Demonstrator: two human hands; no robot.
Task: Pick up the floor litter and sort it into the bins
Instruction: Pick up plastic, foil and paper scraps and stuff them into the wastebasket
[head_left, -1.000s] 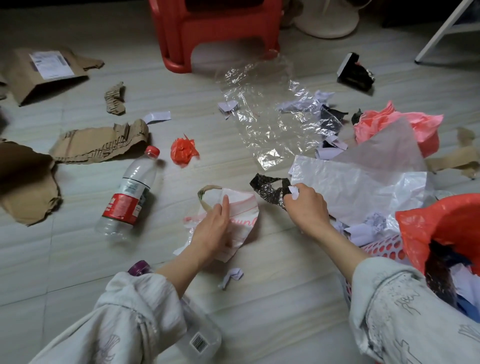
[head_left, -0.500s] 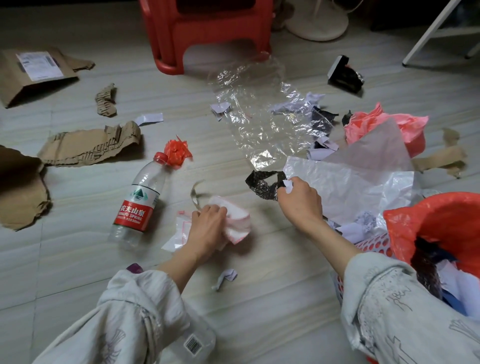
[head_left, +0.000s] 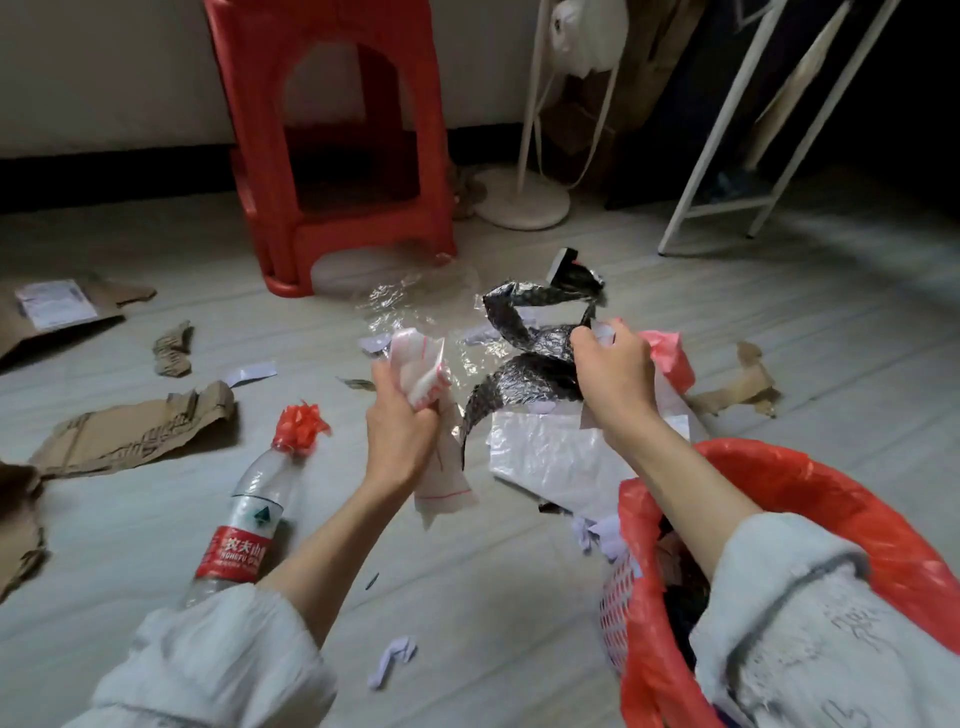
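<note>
My left hand (head_left: 397, 431) grips a crumpled white and pink plastic bag (head_left: 423, 374), lifted off the floor, its tail hanging below my fist. My right hand (head_left: 615, 376) grips a long black plastic strip (head_left: 524, 364) and a scrap of white paper, both raised above the floor. A bin lined with a red bag (head_left: 810, 525) stands at the lower right, under my right forearm, with litter inside. A clear water bottle with a red label (head_left: 244, 540) lies on the floor to the left, a red plastic scrap (head_left: 301, 423) at its cap.
Torn cardboard (head_left: 135, 431) lies at the left. Clear film (head_left: 410, 301), a white plastic sheet (head_left: 550, 457), a pink bag (head_left: 670, 353) and paper scraps (head_left: 392, 660) litter the floor. A red stool (head_left: 332, 140), a fan base (head_left: 522, 200) and a white rack (head_left: 727, 156) stand behind.
Both hands have lifted off the floor: the left has bunched up the white and pink bag and raised it, the right has pulled the black strip up. The view has tilted upward.
</note>
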